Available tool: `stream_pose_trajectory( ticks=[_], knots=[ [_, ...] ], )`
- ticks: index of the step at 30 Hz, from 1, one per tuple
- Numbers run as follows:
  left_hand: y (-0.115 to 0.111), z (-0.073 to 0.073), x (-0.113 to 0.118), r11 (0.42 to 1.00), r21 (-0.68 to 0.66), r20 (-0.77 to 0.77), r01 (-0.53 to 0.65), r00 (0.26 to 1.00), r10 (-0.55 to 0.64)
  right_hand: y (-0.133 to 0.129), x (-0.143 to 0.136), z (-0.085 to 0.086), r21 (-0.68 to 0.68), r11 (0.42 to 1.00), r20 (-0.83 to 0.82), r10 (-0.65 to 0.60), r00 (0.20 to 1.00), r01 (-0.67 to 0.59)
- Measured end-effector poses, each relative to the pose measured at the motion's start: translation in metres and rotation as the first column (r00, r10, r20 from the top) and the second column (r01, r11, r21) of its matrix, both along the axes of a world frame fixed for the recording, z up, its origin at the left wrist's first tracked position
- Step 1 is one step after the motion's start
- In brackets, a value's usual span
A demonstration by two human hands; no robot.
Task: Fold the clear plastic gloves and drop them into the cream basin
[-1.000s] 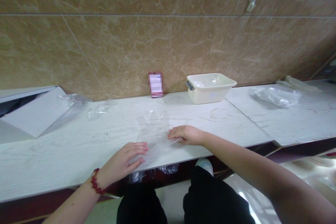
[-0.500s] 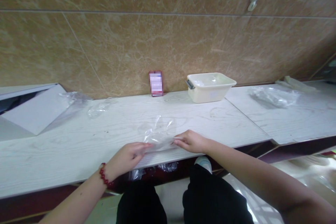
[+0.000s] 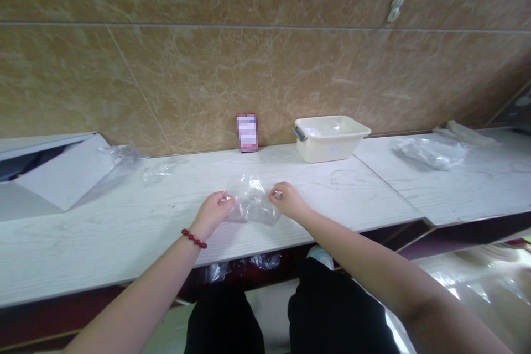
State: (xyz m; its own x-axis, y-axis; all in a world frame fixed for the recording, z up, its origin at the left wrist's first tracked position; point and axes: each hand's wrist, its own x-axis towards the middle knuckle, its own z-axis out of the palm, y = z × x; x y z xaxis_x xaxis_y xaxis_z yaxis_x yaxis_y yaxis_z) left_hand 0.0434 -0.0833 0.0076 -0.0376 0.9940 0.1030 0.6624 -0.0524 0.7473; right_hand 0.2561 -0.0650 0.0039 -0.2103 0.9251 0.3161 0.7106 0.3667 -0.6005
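Observation:
A crumpled clear plastic bag [image 3: 254, 204] is spread between my hands, just above or on the white wood-grain counter [image 3: 166, 238]. My left hand [image 3: 214, 211], with a red bead bracelet [image 3: 194, 238] at the wrist, pinches the bag's left side between thumb and fingers. On the opposite side my right hand [image 3: 288, 199] grips the bag in a similar pinch, fingers curled. The bag looks transparent, and no contents can be made out in it.
Against the wall lean a phone [image 3: 248, 133] and, beside it, a cream plastic bin [image 3: 332, 141]. An open white box [image 3: 66, 177] is at the left, with clear plastic [image 3: 124, 155] next to it. More plastic bags [image 3: 433, 154] lie at the right.
Both hands have moved away from the counter's front edge, toward the wall, with the bag. The bag's far part has folded and its near part now hangs lower between the hands.

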Motion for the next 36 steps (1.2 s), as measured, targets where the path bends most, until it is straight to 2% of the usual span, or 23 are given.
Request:
stream_pose_trajectory(
  ticks=[4, 7, 15, 21, 26, 30, 33, 36],
  knots=[
    [0.013, -0.005, 0.003, 0.989, -0.094, 0.084, -0.110, 0.989, 0.118, 0.011, -0.003, -0.001, -0.075, 0.994, -0.061, -0.086, 0.994, 0.081],
    [0.020, -0.001, 0.004, 0.986, -0.109, 0.084, -0.127, 0.987, 0.137, 0.019, -0.004, -0.001, -0.132, 0.985, -0.078, -0.123, 0.989, 0.112],
    [0.032, 0.007, 0.005, 0.983, -0.172, 0.061, -0.061, 0.996, 0.072, 0.030, -0.007, 0.000, -0.222, 0.959, -0.050, -0.193, 0.980, 0.178],
    [0.044, 0.012, 0.002, 0.963, -0.265, 0.216, 0.055, 0.976, 0.003, 0.036, -0.006, -0.003, -0.184, 0.966, -0.060, -0.197, 0.979, 0.183],
    [0.054, 0.014, 0.000, 0.961, -0.265, 0.277, 0.075, 0.961, 0.002, 0.041, -0.003, -0.007, -0.178, 0.967, -0.058, -0.193, 0.979, 0.181],
    [0.059, 0.008, 0.001, 0.975, -0.206, 0.321, 0.082, 0.947, -0.012, 0.042, -0.001, -0.008, -0.160, 0.971, -0.068, -0.192, 0.979, 0.180],
    [0.063, 0.001, 0.001, 0.983, -0.123, 0.245, 0.137, 0.964, -0.103, 0.042, -0.002, -0.008, -0.126, 0.976, -0.062, -0.186, 0.981, 0.178],
    [0.064, -0.001, 0.000, 0.978, -0.101, 0.148, 0.185, 0.974, -0.169, 0.046, -0.005, -0.007, -0.125, 0.979, -0.066, -0.168, 0.984, 0.159]
  ],
)
